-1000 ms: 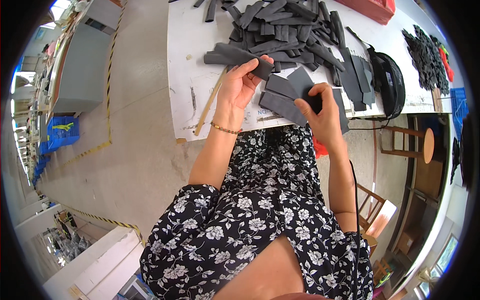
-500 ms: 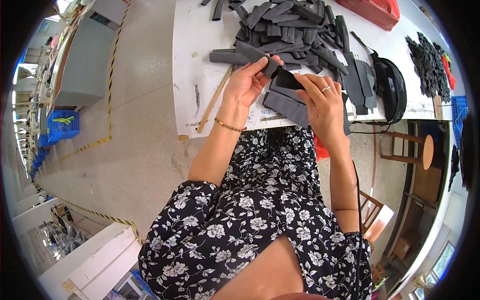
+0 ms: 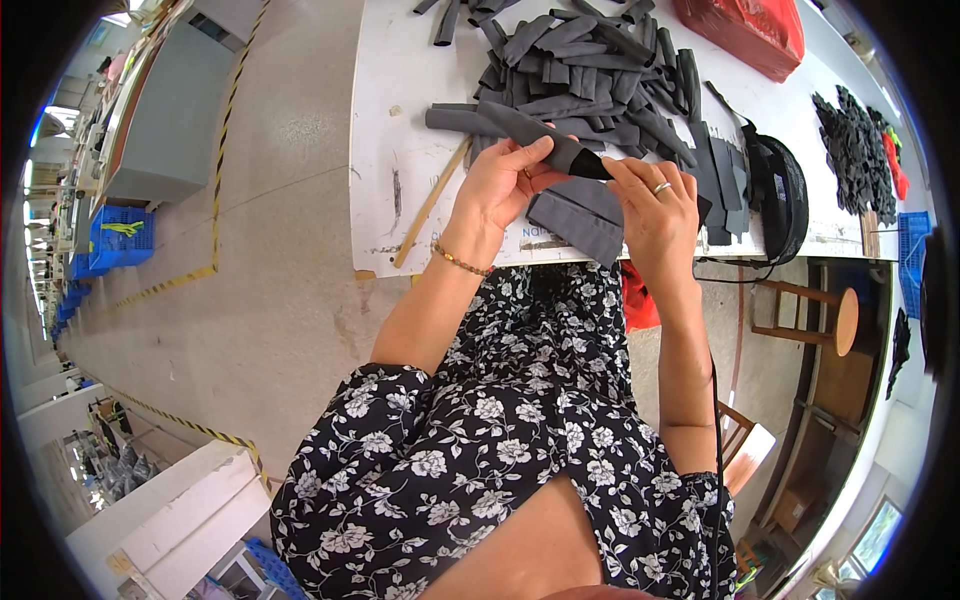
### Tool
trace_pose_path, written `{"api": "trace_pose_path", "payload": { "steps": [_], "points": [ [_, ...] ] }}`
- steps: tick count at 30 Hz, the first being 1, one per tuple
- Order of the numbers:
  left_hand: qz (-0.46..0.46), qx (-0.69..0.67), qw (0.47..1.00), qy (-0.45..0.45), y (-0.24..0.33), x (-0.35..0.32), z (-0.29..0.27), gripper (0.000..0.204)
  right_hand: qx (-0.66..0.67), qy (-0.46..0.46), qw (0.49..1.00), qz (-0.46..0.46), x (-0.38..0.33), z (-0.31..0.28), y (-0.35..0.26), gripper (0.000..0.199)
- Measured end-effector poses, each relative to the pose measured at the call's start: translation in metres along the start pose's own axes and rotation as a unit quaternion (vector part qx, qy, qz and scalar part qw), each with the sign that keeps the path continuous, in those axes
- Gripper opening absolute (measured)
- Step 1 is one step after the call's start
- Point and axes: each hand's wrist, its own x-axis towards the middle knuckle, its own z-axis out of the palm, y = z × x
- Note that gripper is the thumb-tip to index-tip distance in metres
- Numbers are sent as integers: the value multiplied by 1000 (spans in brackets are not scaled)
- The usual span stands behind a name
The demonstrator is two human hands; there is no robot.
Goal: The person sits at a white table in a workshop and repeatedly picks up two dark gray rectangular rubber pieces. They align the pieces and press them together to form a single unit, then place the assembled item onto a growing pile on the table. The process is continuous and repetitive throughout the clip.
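Over the table's near edge, I hold a dark grey fabric sleeve [image 3: 530, 125] between both hands. My left hand [image 3: 498, 185] is closed around its middle, thumb on top. My right hand [image 3: 655, 205], with a ring, pinches the black end at the sleeve's right; whether that is its lining or a separate piece I cannot tell. Below lie folded dark grey fabric pieces [image 3: 575, 222] on the white table [image 3: 390, 90]. Beyond my hands is a heap of similar rolled grey sleeves [image 3: 590, 75]. Part of what lies behind my right hand is hidden.
A thin wooden strip [image 3: 432, 203] lies left of my left hand. To the right are flat grey pieces [image 3: 718, 175], a black mesh bag [image 3: 782, 190] and another dark heap [image 3: 855, 150]. A red plastic-wrapped bundle [image 3: 745, 35] sits behind. A wooden stool [image 3: 845, 320] stands right.
My right hand's black end and the sleeve in my left hand, slightly apart before, now meet in one line. The view has shifted slightly.
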Motion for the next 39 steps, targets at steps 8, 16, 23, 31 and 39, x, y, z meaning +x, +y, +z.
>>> {"api": "trace_pose_path", "payload": {
  "steps": [8, 16, 23, 31, 39],
  "points": [
    [128, 64, 990, 9, -18, -17, 26, 54, -32, 15, 999, -25, 2, 12, -10, 39],
    [150, 25, 985, -79, -10, -23, 35, 29, 130, -39, 990, 34, -4, 22, -44, 60],
    [174, 5, 982, -77, -40, -22, 34, 27, 200, -50, 978, 38, -12, 39, -29, 44],
    [208, -42, 977, -22, -34, -17, 28, 28, 209, -65, 974, 62, -14, 38, -30, 25],
    [172, -45, 984, 20, -38, -14, 10, 31, 201, -99, 972, 70, -24, 38, -19, 15]
  ]
}}
